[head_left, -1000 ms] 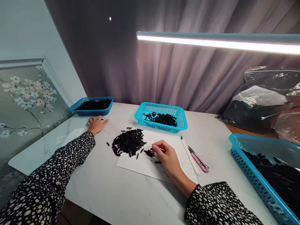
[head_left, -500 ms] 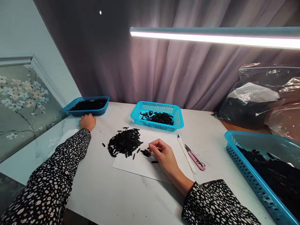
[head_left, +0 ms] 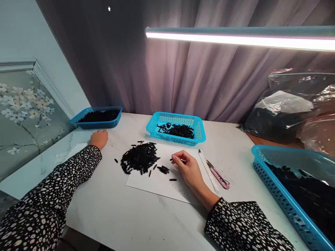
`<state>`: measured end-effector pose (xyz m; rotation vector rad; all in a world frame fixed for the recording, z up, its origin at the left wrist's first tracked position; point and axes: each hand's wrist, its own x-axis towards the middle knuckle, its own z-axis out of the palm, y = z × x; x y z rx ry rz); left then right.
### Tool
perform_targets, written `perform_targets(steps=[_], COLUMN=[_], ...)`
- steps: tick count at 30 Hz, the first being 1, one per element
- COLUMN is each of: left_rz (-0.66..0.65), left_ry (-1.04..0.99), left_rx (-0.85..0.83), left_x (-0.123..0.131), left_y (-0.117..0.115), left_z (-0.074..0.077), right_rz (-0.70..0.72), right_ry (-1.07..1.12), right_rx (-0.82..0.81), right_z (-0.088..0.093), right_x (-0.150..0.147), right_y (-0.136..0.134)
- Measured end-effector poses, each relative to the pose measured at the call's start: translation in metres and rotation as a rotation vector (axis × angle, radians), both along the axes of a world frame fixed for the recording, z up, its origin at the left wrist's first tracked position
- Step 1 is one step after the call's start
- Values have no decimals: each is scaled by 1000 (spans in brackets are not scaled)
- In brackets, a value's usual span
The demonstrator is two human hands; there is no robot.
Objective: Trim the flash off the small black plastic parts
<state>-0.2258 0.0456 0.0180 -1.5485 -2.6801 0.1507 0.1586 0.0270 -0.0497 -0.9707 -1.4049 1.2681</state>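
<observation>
A heap of small black strips (head_left: 140,158) lies on a white sheet (head_left: 157,183) at the table's middle. A few loose strips (head_left: 163,169) lie just right of the heap. My right hand (head_left: 188,168) rests on the sheet beside them, fingers pinched together on a small black strip at the fingertips. My left hand (head_left: 98,138) lies far left on the table, fingers curled under, just in front of a dark blue basket (head_left: 96,122) filled with black pieces. What the left fingers enclose is hidden.
A light blue basket (head_left: 157,134) with some black strips stands behind the sheet. Pink snips (head_left: 219,177) and a white strip (head_left: 208,171) lie right of my hand. A big blue basket (head_left: 282,200) stands at right, plastic bags (head_left: 285,108) behind it, a lamp bar (head_left: 235,37) overhead.
My left hand went from flat and spread to curled and drew back a little from the dark blue basket. My right hand lifted slightly away from the loose strips, still pinched.
</observation>
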Motion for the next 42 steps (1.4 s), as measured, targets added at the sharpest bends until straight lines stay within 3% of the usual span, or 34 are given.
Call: perform_targets(steps=[6, 13, 20, 26, 30, 35, 38, 42], left_rz=[54, 14, 52, 205, 220, 119, 55, -20], left_ry=[103, 14, -269, -687, -1092, -1578, -1749, -1866], left_rx=[-15, 36, 196, 460, 555, 420, 335, 347], left_x=[15, 26, 34, 51, 102, 203, 251, 282], left_y=[-11, -32, -49, -43, -36, -30, -29, -29], left_z=[-2, -4, -11, 15, 25, 14, 6, -2], right_rz=[8, 31, 46, 78, 79, -68, -52, -105], right_ry=[-8, -172, -354, -444, -490, -306, -265, -288], right_rx=[6, 122, 253, 309, 411, 611, 713, 651], right_z=[-4, -4, -5, -8, -7, 11, 22, 25], right_x=[-1, 2, 5, 5, 4, 2, 2, 10], right_y=[2, 5, 11, 12, 12, -6, -21, -25])
